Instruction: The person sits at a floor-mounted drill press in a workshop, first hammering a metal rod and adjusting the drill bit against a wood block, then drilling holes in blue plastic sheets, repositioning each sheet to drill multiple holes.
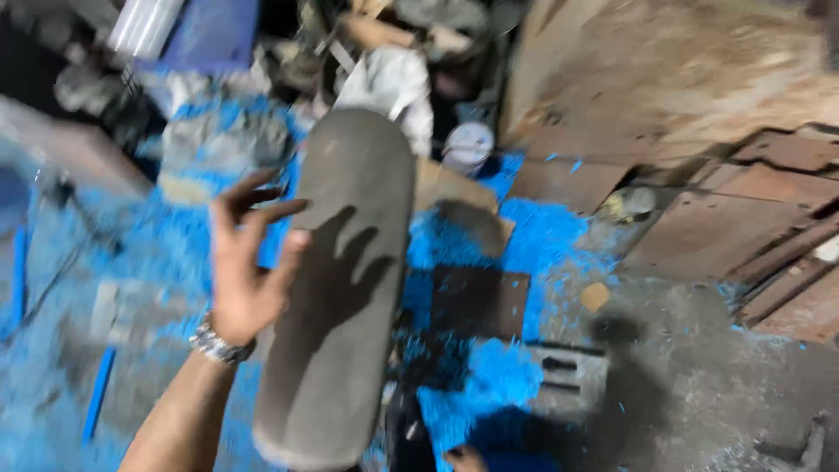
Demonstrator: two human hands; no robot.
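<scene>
The floor (682,385) is grey and dirty, with bright blue bits (489,385) spread all over it. Brown, rusty metal sheets (699,236) lie on the right. A small white tub (468,147) stands near the middle. At the top is a dark pile of junk (393,35). The light is harsh and makes dark shadows

Long grey rounded-end board (336,288), matt, finely gritty like sandpaper or felt. Loose bright-blue plastic shavings (489,376), slightly glossy. Flat rust-brown metal sheets (699,236), rough, dull. Shiny metal wristband (218,345) on left hand (240,262). Crumpled white cloth (393,83).
</scene>
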